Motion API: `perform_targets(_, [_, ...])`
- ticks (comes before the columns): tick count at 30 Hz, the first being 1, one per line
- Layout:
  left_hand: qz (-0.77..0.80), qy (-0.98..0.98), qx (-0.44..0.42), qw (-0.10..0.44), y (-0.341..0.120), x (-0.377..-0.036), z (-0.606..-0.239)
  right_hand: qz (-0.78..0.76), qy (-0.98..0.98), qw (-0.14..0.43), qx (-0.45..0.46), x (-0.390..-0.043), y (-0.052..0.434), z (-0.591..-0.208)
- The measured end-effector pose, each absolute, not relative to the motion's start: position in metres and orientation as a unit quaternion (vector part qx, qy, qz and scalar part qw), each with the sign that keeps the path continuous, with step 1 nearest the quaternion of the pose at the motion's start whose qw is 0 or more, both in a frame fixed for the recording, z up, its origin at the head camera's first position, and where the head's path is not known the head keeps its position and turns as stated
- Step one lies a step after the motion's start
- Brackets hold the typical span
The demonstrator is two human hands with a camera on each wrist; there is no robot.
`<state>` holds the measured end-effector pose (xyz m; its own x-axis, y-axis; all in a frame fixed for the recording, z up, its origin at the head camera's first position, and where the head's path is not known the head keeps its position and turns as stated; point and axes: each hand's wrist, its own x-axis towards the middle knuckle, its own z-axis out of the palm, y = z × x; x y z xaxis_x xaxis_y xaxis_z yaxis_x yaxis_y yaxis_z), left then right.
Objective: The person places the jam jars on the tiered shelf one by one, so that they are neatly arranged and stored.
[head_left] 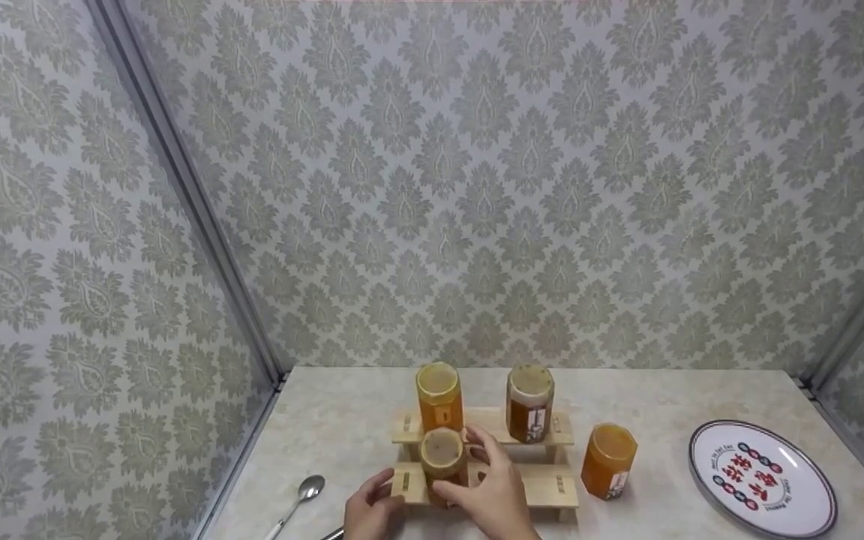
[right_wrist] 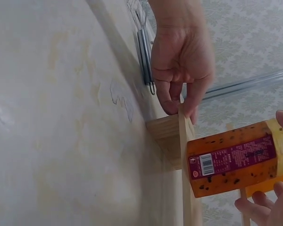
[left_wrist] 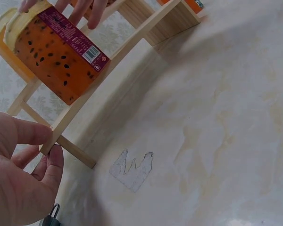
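— Largest first: what do you record?

— The table point(head_left: 342, 420) carries a two-step wooden rack point(head_left: 552, 480). On its lower step stands the jar point(head_left: 443, 459), upright, long axis vertical, cap up.

— Any writing?

— A maroon label with a barcode on the jar; print too small to read. The plate point(head_left: 762, 480) at right bears red characters, illegible.

— The hands?

— Right hand point(head_left: 493, 487): grip curled round the jar. Left hand point(left_wrist: 14, 183): thumb and fingers pinch the rack's lower left end.

— Smaller items?

— A spoon point(head_left: 301, 499) lies left of the rack.
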<state>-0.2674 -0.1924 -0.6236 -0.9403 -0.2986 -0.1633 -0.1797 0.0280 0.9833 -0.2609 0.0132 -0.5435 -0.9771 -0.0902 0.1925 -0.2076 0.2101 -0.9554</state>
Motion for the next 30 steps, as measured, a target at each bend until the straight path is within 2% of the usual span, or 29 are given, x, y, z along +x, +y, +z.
perform_targets(7, [-0.67,-0.724,0.157,0.045,-0.195,-0.266,-0.625,0.629,-0.772,0.032,0.088,-0.253,0.032,-0.537])
perform_targets(14, [-0.671,-0.721,0.166,0.038,-0.195,-0.266,-0.625,0.633,-0.77,0.047,0.064,-0.243,0.055,-0.531])
perform_targets(23, [-0.669,-0.721,0.174,0.04,-0.193,-0.268,-0.624,0.612,-0.785,0.097,0.021,-0.236,0.09,-0.524])
perform_targets(30, [-0.666,-0.727,0.16,0.049,-0.194,-0.267,-0.625,0.584,-0.8,0.138,-0.004,-0.252,0.133,-0.522])
